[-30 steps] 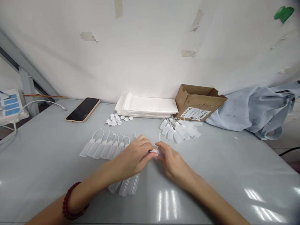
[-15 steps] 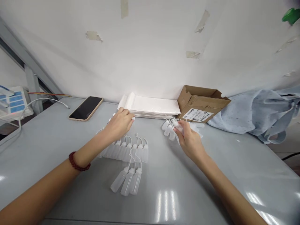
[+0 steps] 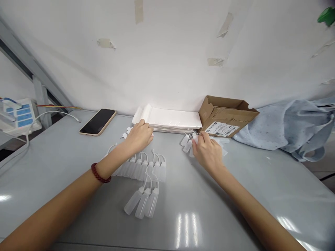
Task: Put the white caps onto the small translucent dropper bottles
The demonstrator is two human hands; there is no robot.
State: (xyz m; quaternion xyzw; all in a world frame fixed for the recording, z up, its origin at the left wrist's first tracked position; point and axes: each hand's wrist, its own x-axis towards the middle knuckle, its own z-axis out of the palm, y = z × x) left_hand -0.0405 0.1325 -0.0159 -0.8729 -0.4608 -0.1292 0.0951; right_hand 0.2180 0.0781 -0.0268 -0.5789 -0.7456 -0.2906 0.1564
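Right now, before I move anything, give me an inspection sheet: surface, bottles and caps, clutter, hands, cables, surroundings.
Surface: grey table, shiny, with light reflections.
Bottles: three front bottles lie below a back row; a bottle pile lies before the box.
Caps: white caps, partly hidden.
Clutter: phone, white packets, open cardboard box, blue cloth.
Left hand: over the caps; grip hidden.
Right hand: at the bottle pile; grip unclear.
Cables: white cable, left edge; coloured wires behind.
Surroundings: wall with tape scraps.
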